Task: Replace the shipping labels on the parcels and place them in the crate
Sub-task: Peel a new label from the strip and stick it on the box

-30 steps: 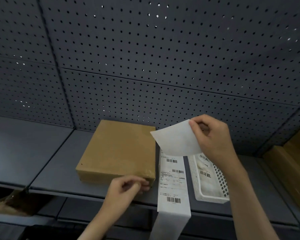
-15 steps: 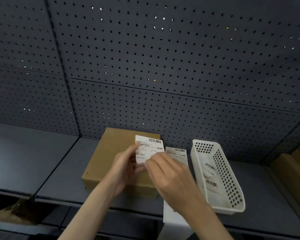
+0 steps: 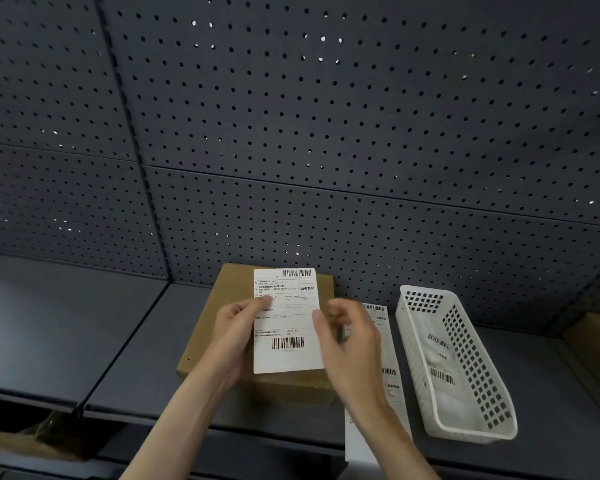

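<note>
While two hands (image 3: 237,336) hold one label (image 3: 286,320), one parcel (image 3: 215,332) waits.

one brown parcel (image 3: 222,327), one held label (image 3: 286,320), one label strip (image 3: 385,344), one white basket (image 3: 464,434), two hands

The label (image 3: 286,320) I hold is a white sheet, printed side toward me, with 1 barcode at its top and 1 near its bottom. It stands upright over the parcel (image 3: 218,327), a flat brown box lying on the shelf against the pegboard. Just right of the parcel, a strip (image 3: 386,341) of more labels lies flat, its end hanging over the shelf's front edge.
</note>
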Available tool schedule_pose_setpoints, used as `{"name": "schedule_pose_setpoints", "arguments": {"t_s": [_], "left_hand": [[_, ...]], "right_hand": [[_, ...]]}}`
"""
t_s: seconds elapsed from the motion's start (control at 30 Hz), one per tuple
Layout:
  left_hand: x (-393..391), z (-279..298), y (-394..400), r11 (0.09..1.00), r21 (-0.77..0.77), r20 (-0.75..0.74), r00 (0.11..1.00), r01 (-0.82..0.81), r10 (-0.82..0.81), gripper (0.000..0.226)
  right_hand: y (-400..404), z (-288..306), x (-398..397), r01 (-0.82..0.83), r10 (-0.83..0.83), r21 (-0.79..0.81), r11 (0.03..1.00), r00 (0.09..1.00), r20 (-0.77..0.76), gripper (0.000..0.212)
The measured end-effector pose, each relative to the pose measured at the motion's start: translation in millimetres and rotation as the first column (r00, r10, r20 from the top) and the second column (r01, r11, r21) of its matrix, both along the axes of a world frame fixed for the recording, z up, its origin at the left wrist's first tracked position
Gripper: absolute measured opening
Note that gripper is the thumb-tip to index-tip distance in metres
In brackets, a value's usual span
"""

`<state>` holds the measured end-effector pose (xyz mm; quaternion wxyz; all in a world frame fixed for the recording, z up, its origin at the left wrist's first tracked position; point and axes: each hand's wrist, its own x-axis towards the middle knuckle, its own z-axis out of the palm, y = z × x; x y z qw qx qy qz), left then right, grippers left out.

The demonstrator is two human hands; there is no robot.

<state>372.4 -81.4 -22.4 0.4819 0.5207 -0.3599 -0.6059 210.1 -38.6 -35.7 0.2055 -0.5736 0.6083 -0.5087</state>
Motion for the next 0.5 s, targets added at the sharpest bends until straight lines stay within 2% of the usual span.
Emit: {"name": "schedule_pose_setpoints", "arguments": {"t_s": [0.07,0.13,0.23,0.37,0.43,0.5], "left_hand": [[6,2,-5,1.000,-0.004,0.021,0.999,0.024,-0.024,0.029],[11,3,-10,0.999,0.006,0.042,0.998,0.039,-0.039,0.020],[16,2,-18,0.998,0.019,0.082,0.995,0.057,-0.058,0.019],[26,-4,-26,0.999,-0.034,0.260,0.965,0.029,-0.020,0.049],[31,-9,-27,0.994,-0.085,0.346,0.938,0.066,-0.032,0.061],[32,-13,-27,0.992,-0.103,0.356,0.934,0.079,-0.037,0.053]], "right_hand": [[-17,4,3,-0.079,0.001,0.246,0.966,0.953,0.303,0.018],[-27,6,6,-0.184,0.021,0.340,0.922,0.903,0.430,0.016],[-32,6,12,-0.169,0.031,0.281,0.945,0.898,0.439,0.017],[-34,2,20,-0.138,-0.005,0.279,0.950,0.888,0.459,0.015],[-35,-2,24,-0.123,-0.032,0.293,0.948,0.880,0.474,0.013],[-38,-6,29,-0.123,-0.026,0.283,0.951,0.882,0.470,0.014]]}}
